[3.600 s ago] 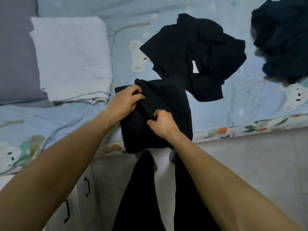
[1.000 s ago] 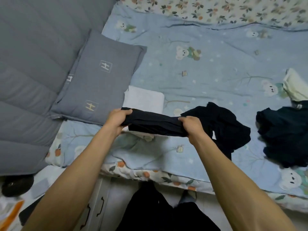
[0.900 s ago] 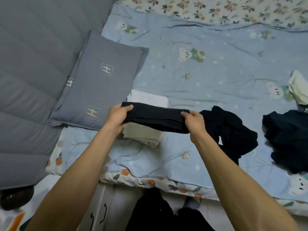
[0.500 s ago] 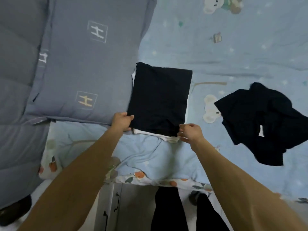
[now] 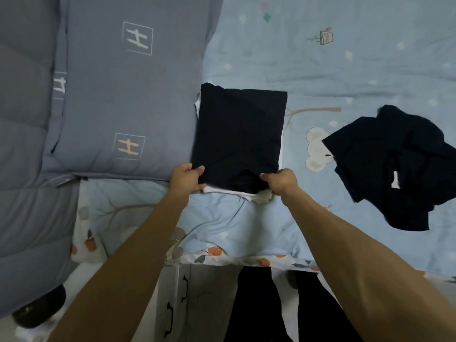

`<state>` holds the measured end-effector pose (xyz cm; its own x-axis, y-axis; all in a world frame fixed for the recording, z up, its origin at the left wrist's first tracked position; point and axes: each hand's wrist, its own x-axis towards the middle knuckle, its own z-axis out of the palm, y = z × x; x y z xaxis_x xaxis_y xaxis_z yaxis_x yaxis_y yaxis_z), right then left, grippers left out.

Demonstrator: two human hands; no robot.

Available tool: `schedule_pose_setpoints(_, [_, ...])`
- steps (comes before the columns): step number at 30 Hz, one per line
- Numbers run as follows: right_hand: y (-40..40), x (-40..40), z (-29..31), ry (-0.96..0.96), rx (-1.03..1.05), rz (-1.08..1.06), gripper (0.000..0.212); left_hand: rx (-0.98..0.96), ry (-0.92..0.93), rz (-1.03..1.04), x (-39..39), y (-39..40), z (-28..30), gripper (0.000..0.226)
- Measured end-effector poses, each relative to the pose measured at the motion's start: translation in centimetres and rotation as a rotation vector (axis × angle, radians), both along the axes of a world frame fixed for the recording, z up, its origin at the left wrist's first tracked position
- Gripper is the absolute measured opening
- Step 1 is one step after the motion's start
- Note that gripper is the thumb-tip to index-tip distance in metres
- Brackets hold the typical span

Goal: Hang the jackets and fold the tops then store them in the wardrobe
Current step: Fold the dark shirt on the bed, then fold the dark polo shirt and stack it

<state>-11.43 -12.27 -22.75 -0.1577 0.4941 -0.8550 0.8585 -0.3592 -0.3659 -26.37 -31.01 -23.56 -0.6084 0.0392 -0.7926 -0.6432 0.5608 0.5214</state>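
Folded dark top laid on a folded white top, on the bed beside the grey pillow. My left hand and right hand each pinch a near corner, fingers curled on the cloth. Judged best practice: square the edges over the pile below, then release both corners together so no fold springs open.

Both arms are reaching forward, extended; left hand and right hand are each pinching with curled fingers.
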Motion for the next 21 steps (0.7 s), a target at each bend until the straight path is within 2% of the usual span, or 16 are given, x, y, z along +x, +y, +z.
schedule_pose_setpoints(2, [-0.1, -0.2, 0.2, 0.022, 0.064, -0.061, 0.012, -0.003, 0.02, 0.002, -0.1, 0.0, 0.2, 0.046])
schedule_pose_setpoints(5, [-0.3, 0.8, 0.6, 0.042, 0.161, -0.178, 0.011, -0.019, 0.042, -0.017, 0.8, -0.5, -0.1, 0.022])
schedule_pose_setpoints(6, [-0.3, 1.2, 0.7, 0.025, 0.146, -0.131, 0.005, -0.038, 0.054, -0.026, 1.1, -0.6, 0.0, 0.015])
schedule_pose_setpoints(8, [-0.3, 2.4, 0.6, -0.046, 0.069, 0.03, 0.009, -0.119, 0.122, -0.103, 1.9, -0.9, 0.1, 0.016])
schedule_pose_setpoints(10, [-0.7, 3.3, 0.3, -0.074, 0.103, 0.134, 0.012, -0.296, 0.335, -0.354, 2.6, -1.3, 0.1, 0.01])
schedule_pose_setpoints(12, [-1.4, 3.7, -0.1, -0.002, 0.361, 0.227, 0.018, -0.441, 0.685, -0.699, 3.3, -1.6, -0.6, 0.042])
schedule_pose_setpoints(14, [-2.1, 3.9, -0.4, 0.161, 0.635, 0.485, 0.036, -0.334, 0.956, -1.011, 4.2, -0.7, -1.2, 0.061])
schedule_pose_setpoints(15, [-2.4, 3.9, -0.8, 0.233, 0.678, 0.69, 0.049, -0.255, 0.987, -1.187, 4.7, -0.1, -1.6, 0.068])
schedule_pose_setpoints(16, [-2.6, 4.0, -1.3, 0.236, 0.647, 0.93, 0.061, -0.213, 0.951, -1.38, 5.3, 0.4, -1.9, 0.075])
schedule_pose_setpoints(18, [-2.9, 4.2, -1.7, 0.086, 0.476, 1.277, 0.07, -0.303, 0.767, -1.713, 6.1, 0.6, -2.1, 0.081])
schedule_pose_setpoints(19, [-2.9, 4.4, -1.7, 0.004, 0.385, 1.305, 0.068, -0.361, 0.688, -1.78, 6.2, 0.3, -2.3, 0.081])
schedule_pose_setpoints(21, [-2.6, 5.3, -1.6, -0.061, 0.264, 1.184, 0.06, -0.427, 0.623, -1.767, 6.2, -0.4, -1.7, 0.076])
